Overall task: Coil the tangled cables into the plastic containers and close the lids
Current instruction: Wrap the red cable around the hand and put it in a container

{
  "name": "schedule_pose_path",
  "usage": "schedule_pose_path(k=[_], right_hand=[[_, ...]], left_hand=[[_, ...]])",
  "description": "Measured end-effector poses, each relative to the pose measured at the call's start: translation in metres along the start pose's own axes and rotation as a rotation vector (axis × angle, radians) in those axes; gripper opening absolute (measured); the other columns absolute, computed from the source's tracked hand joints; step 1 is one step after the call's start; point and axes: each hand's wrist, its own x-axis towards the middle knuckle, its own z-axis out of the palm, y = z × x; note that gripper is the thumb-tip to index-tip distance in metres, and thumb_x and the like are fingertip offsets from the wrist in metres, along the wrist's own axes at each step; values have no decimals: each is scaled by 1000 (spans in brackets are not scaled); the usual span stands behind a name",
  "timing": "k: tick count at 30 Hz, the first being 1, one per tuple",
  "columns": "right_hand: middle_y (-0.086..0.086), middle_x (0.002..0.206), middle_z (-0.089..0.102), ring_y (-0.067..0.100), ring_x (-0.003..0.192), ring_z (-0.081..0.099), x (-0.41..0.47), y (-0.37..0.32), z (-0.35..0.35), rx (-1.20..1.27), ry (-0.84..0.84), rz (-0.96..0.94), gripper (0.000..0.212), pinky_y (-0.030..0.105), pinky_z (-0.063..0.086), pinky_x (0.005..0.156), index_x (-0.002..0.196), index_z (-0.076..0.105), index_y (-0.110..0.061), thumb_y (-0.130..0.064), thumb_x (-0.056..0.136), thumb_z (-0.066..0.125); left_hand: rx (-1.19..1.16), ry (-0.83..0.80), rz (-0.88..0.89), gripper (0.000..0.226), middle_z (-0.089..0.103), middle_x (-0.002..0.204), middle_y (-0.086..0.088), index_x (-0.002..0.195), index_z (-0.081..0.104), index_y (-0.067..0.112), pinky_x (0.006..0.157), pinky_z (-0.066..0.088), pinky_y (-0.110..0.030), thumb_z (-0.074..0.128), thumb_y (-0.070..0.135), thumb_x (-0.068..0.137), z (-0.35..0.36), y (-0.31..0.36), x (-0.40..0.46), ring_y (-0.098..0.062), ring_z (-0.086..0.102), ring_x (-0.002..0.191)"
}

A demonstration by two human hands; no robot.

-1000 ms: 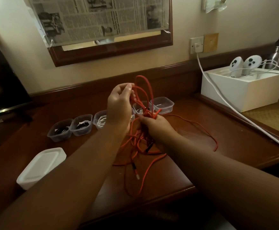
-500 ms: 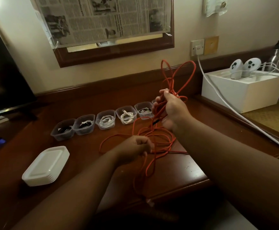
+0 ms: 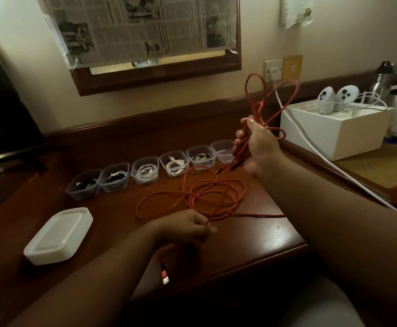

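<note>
Desk (image 3: 275,234) scene: right hand (image 3: 256,147), fingers curled, grips raised loops of orange cable (image 3: 216,194); left hand (image 3: 188,227) pinches one strand at 6 o'clock of the tangle. Six open containers (image 3: 145,173) line 11 o'clock; stacked lids (image 3: 60,234) at 9; white box (image 3: 334,131) at 2.

Right hand (image 3: 258,145) lifts red cable (image 3: 211,197) loops; left hand (image 3: 188,226) pinches a strand near the desk (image 3: 275,234).

Open desk surface (image 3: 112,208) between lid stack (image 3: 59,237) and container row (image 3: 145,169); obstructed centrally by sprawled red cable (image 3: 192,199), at right by white box (image 3: 334,131) and white cord (image 3: 322,156).
</note>
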Motion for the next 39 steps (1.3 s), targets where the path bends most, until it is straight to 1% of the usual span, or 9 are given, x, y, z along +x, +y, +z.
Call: schedule_pose_path(k=[5, 11, 14, 16, 21, 24, 27, 30, 39], right_hand=[[-1, 64, 51, 10, 49, 47, -13, 18, -22, -529, -280, 158, 11, 24, 41, 48, 101, 58, -12, -23, 99, 54], [-4, 81, 70, 10, 74, 68, -34, 74, -21, -1067, -647, -54, 25, 29, 55, 70, 98, 63, -25, -19, 80, 80], [0, 89, 73, 21, 82, 72, -35, 97, -18, -1221, -512, -61, 37, 40, 60, 76, 99, 64, -30, -34, 70, 87], [-3, 85, 73, 19, 77, 69, -33, 102, -18, -1249, -431, -84, 18, 36, 58, 75, 95, 69, -27, -32, 81, 78], [-10, 56, 50, 3, 43, 43, -33, 80, -16, -1014, -301, -150, 14, 22, 37, 48, 86, 64, -21, -20, 97, 58], [-3, 60, 48, 8, 51, 43, -33, 55, -8, -748, -225, -117, 17, 27, 37, 53, 86, 61, -17, -21, 100, 53], [2, 67, 56, 16, 61, 54, -37, 33, 4, -361, -183, -10, 24, 34, 46, 65, 86, 55, -15, -32, 101, 50], [-1, 65, 52, 13, 58, 51, -37, 20, 9, -14, -142, 83, 26, 30, 46, 63, 86, 52, -17, -38, 101, 49], [-8, 56, 39, 7, 49, 33, -17, -14, -25, -47, 39, -82, 35, 25, 30, 54, 69, 49, -24, -39, 101, 47]], left_hand=[[-703, 662, -50, 33, 33, 55, 3, 66, 49, 19, 47, 26, -22, 52, 21, 99, -30, 11, -2, -9, 30, 45], [-1257, 663, 22, 27, 32, 51, 2, 66, 42, 11, 43, 20, -15, 39, 5, 92, -51, 60, -10, -7, 28, 39], [-1384, 622, 138, 20, 37, 64, -2, 76, 44, 10, 47, 36, -15, 36, -1, 91, -48, 89, -19, -8, 35, 53], [-1411, 641, 198, 16, 46, 77, -8, 89, 50, 6, 56, 46, -18, 36, -2, 93, -46, 98, -25, -11, 44, 62], [-1225, 772, 266, 27, 61, 90, -11, 112, 54, 9, 70, 55, -31, 33, 1, 97, -42, 92, -26, -20, 62, 79], [-1091, 884, 215, 37, 63, 89, -11, 104, 54, 13, 72, 52, -32, 29, -11, 91, -28, 71, -7, -22, 63, 79], [-879, 677, 264, 40, 67, 102, -9, 111, 58, 13, 73, 50, -33, 35, -12, 89, -7, 49, 14, -19, 66, 86], [-707, 416, 317, 35, 72, 102, -2, 122, 57, 18, 69, 51, -30, 61, 20, 86, 15, 40, 28, -15, 67, 85], [-304, 211, 141, 62, 50, 50, 0, 63, 59, 12, 57, 40, -24, 52, 70, 83, 30, 3, 28, -15, 47, 50]])
